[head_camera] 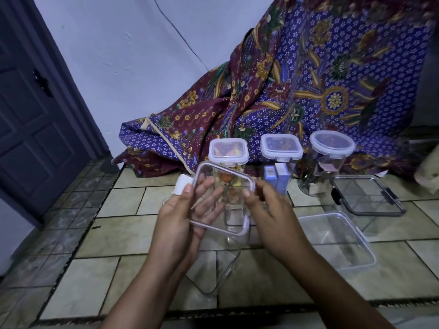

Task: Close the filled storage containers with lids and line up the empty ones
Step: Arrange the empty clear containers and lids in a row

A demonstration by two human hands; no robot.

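Over the tiled floor, mid-view: both hands hold one clear lid, tilted and off the ground.
Left hand: thumb on the lid's top left edge, fingers spread underneath and visible through the plastic; pinching grip.
Right hand: thumb on the right rim, fingers curled behind it; gripping.
Lid detail: lilac rim, white latch flap at the far left corner.
Tall square container: directly behind the lid, lidded; orange and yellow pieces inside, kind not identifiable.
Second square container: just right of it, lidded, with blue boxes inside.
Round jar: right again, lidded; dark contents, blurred.
Black-rimmed container: right foreground, lid on, looks empty.
Open rectangular tub: nearer the person, no lid, empty.
Faint clear container: on the floor below the wrists, only its edges showing.
Surroundings: batik cloth draped behind the row; dark door at left; pale wall.
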